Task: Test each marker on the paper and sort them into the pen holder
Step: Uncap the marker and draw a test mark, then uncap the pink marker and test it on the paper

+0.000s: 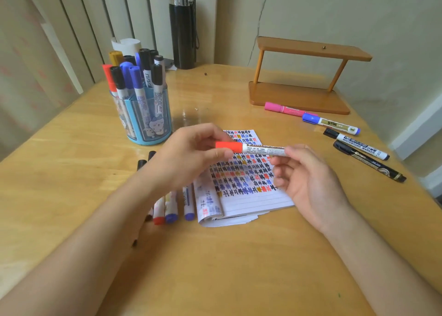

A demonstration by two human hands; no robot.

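Red-capped marker [258,149], white barrel, held level in the air just above the paper [241,179], cap end to the left. Pinched at the cap by the left hand [191,153], thumb below and fingers curled over the top. Pinched at the far end of the barrel by the right hand [308,174], thumb and fingertips closed on it, remaining fingers loosely curled beneath. Both grips narrow and holding the same marker, one on each part, most likely for working cap against barrel. Cap seated, tip hidden. Positioned directly over the lined page, probably for a short way down to the next free line. Page crowded with rows of small marks in black, blue, red and ochre, lower lines bare, left leaf curled up and over. Left of the paper, partly hidden under the left forearm, a row of markers [172,208] flat on the counter [71,172], red and blue ends nearest the viewer. Farther back on the left, the blue pen holder [148,121], upright, split into compartments and packed with markers standing cap-up. To the right, well apart from the paper, four more on the counter: pink marker [284,108], blue-capped marker [332,123], whiteboard marker [358,144], black marker [368,163], the pink one just beside the base of a wooden shelf [308,76]. Black flask [183,26] upright at the back edge.
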